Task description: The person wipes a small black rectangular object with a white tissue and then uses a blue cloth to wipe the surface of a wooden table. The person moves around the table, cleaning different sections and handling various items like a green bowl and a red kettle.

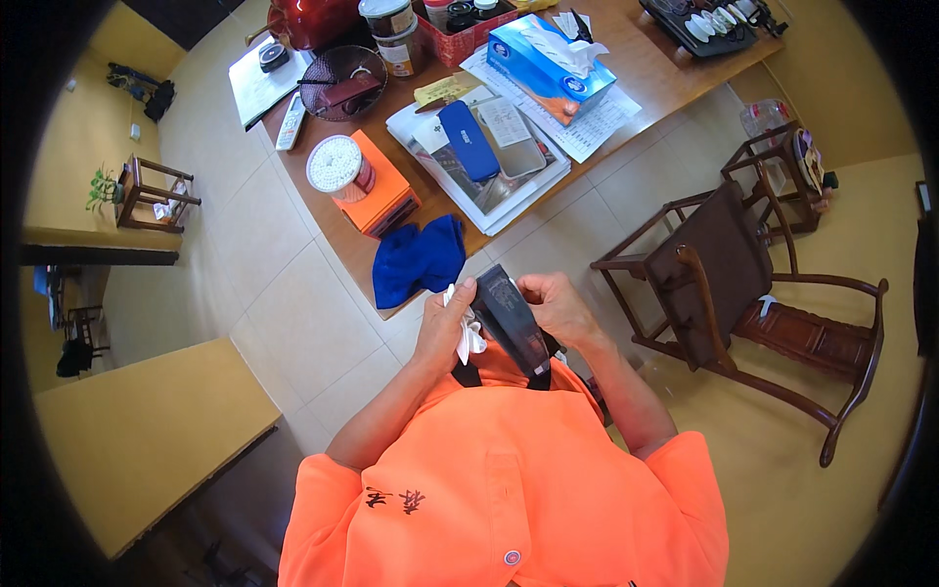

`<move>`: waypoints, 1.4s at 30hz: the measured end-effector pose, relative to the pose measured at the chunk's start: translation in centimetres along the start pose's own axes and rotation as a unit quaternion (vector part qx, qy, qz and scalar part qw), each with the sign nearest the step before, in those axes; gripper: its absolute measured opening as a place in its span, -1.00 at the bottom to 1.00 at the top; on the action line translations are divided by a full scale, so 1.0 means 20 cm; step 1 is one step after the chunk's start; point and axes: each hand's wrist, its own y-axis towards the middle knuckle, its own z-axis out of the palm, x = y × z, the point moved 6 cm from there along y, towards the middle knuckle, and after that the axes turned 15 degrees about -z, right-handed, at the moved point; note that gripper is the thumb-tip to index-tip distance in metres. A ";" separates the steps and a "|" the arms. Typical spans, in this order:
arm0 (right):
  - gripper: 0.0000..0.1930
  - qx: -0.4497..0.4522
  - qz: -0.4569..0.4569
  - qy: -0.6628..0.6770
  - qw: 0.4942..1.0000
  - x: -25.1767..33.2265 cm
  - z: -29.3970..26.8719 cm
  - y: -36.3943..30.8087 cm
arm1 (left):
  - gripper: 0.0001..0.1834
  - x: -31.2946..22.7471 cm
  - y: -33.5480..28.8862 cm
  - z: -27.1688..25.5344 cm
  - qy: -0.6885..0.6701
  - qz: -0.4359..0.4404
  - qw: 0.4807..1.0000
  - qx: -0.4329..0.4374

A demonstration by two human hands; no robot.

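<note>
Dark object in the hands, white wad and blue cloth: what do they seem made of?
Dark object: perhaps plastic or coated card, smooth with a slight sheen, stiff straight edges. White wad: probably tissue, matte, thin and crumpled. Blue cloth: fabric, matte, with soft folds.

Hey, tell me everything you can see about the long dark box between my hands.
The dark box is long, narrow and nearly black, with straight edges, faint small print and a shinier lower end. It could be plastic or coated card; I can't tell. It slants from upper left to lower right in front of your orange shirt. Your left hand, also holding crumpled white tissue, grips its left side; your right hand seems to touch its right edge.
</note>
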 end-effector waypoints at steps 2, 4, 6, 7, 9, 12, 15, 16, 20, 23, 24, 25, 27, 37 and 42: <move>-0.81 0.002 0.000 0.009 1.000 -0.01 0.00 0.00 | -0.63 0.00 0.00 0.01 -0.007 0.004 1.000 0.002; -0.82 -0.005 0.001 0.010 1.000 -0.03 -0.01 0.00 | -0.62 0.00 0.00 0.01 -0.002 0.005 1.000 -0.003; -0.83 -0.008 -0.002 0.013 1.000 -0.04 -0.02 0.00 | -0.62 0.00 0.00 0.01 -0.006 0.001 1.000 0.002; -0.83 -0.008 -0.005 0.015 1.000 -0.04 -0.02 0.00 | -0.63 -0.01 0.00 0.02 -0.013 -0.004 1.000 0.011; -0.84 -0.013 -0.008 0.015 1.000 -0.04 -0.02 0.00 | -0.67 -0.01 0.00 0.03 -0.002 0.000 1.000 0.013; -0.84 -0.023 -0.008 0.010 1.000 -0.03 -0.01 0.00 | -0.73 0.00 0.00 0.02 0.025 0.016 1.000 -0.007; -0.84 -0.013 -0.010 0.019 1.000 -0.04 0.00 0.00 | -0.79 -0.01 0.01 0.00 -0.007 0.019 0.999 -0.027; -0.83 -0.006 -0.013 0.026 1.000 -0.04 0.00 -0.01 | -0.79 -0.01 0.01 0.00 -0.022 0.028 0.999 -0.029; -0.79 -0.017 -0.018 0.109 0.994 -0.03 0.00 -0.03 | -0.83 0.01 0.03 -0.03 -0.059 0.046 0.996 -0.054; -0.76 -0.033 0.012 0.080 0.996 -0.06 -0.04 -0.04 | -0.84 0.01 0.05 -0.06 -0.053 0.048 0.995 -0.074; -0.76 -0.026 0.010 0.063 0.998 -0.06 -0.04 -0.04 | -0.84 0.01 0.05 -0.06 -0.057 0.049 0.995 -0.071; -0.76 -0.019 0.008 0.046 0.999 -0.05 -0.04 -0.04 | -0.84 0.01 0.05 -0.05 -0.061 0.050 0.994 -0.069; -0.76 -0.010 0.008 0.041 0.999 -0.05 -0.02 -0.03 | -0.84 -0.01 0.03 -0.04 -0.054 0.061 0.994 -0.070; -0.81 -0.106 -0.040 0.091 0.989 -0.05 -0.01 0.01 | -0.80 -0.01 0.04 -0.04 -0.070 0.064 0.995 -0.040; -0.82 -0.104 -0.067 0.053 0.991 -0.04 0.00 0.02 | -0.81 -0.02 0.04 -0.02 -0.084 0.061 0.994 -0.038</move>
